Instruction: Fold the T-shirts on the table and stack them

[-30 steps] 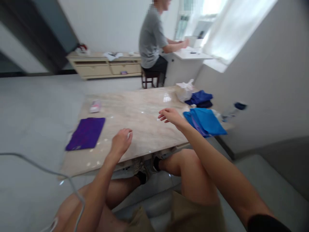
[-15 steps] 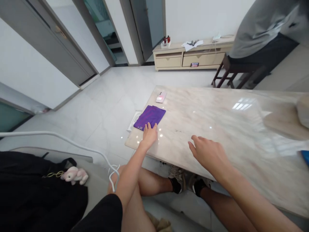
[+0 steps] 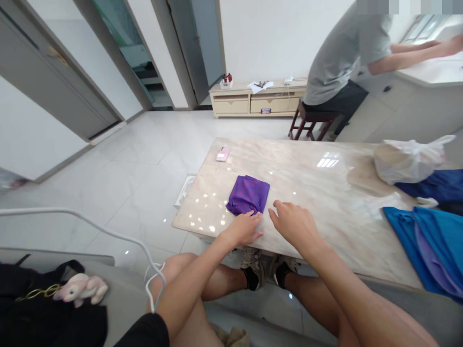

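Observation:
A folded purple cloth point(image 3: 249, 192) lies on the marble-patterned table point(image 3: 307, 185), its near edge wrinkled. My left hand point(image 3: 245, 228) rests its fingertips on that near edge, fingers stretched and thumb apart, without gripping it. Just to the right of the cloth, my right hand point(image 3: 294, 222) hovers over the tabletop with its fingers loosely apart. It holds nothing and does not touch the cloth.
A pink phone point(image 3: 223, 153) lies at the table's far left corner. On the right are blue cloths point(image 3: 408, 236) and a white plastic bag point(image 3: 412, 159). A person in a grey shirt point(image 3: 334, 62) sits on a stool beyond. A white cable point(image 3: 94, 224) crosses at left.
The purple cloth has slid right and away from the table's left edge, under my left hand. My right hand is now closer to it. The view has turned rightward, showing the bag and blue cloths.

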A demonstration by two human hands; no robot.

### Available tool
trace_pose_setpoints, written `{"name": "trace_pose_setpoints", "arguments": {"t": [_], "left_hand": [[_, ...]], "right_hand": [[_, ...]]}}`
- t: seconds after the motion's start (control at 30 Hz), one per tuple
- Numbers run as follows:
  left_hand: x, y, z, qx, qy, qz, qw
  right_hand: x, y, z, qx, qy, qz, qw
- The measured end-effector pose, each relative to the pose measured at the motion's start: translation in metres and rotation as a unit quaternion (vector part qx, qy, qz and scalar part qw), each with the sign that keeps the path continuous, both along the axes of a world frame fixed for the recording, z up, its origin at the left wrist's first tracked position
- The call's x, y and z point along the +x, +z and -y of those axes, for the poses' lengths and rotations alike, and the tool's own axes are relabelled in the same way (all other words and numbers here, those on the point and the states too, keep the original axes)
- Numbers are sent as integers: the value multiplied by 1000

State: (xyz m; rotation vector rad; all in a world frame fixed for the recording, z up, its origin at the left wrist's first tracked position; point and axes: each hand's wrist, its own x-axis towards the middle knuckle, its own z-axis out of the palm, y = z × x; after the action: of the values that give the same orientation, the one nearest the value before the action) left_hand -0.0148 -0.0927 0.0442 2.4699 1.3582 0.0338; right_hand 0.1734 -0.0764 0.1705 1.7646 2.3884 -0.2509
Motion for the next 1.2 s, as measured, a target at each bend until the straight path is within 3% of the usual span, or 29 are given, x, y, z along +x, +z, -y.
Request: {"name": "trace_pose_setpoints", "arguments": {"t": [0.1,0.2,0.27,0.4,0.5,0.77,0.9,0.97,1.0,1.07,1.13,1.2], "left_hand": [[10,9,18,-55,-120,59,989],[-14,17,15,-136,-137,121,974],[-39,21,2,-156,-50,138,977],[-73,22,-19,-29,152,16,988],[-65,14,-14,43,184,-50,981],[10,-18,26,55,11,-11,998],[14,-12,21,19,-126,44,991],[3,0,10,3,-142,65,988],[-6,7,4,2,-114,57,992],[-27,22,-7,20,16,-10,1000],[-50,33,-15,39,152,-94,983],[-68,38,-18,54,220,-124,966]], "right_hand": [[12,-7,-7,-10,-28,2,1000],[24,-17,-15,-15,-7,10,1000],[28,-24,-19,-16,20,15,1000],[26,-34,-20,-34,45,21,998],[22,-38,-22,-58,73,21,995],[25,-42,-28,-100,61,23,993],[28,-39,-31,-85,42,30,995],[31,-37,-33,-76,37,21,996],[32,-36,-34,-72,34,17,997],[35,-35,-36,-64,30,14,997],[38,-36,-37,-63,26,16,998],[40,-37,-37,-69,19,15,997]]}}
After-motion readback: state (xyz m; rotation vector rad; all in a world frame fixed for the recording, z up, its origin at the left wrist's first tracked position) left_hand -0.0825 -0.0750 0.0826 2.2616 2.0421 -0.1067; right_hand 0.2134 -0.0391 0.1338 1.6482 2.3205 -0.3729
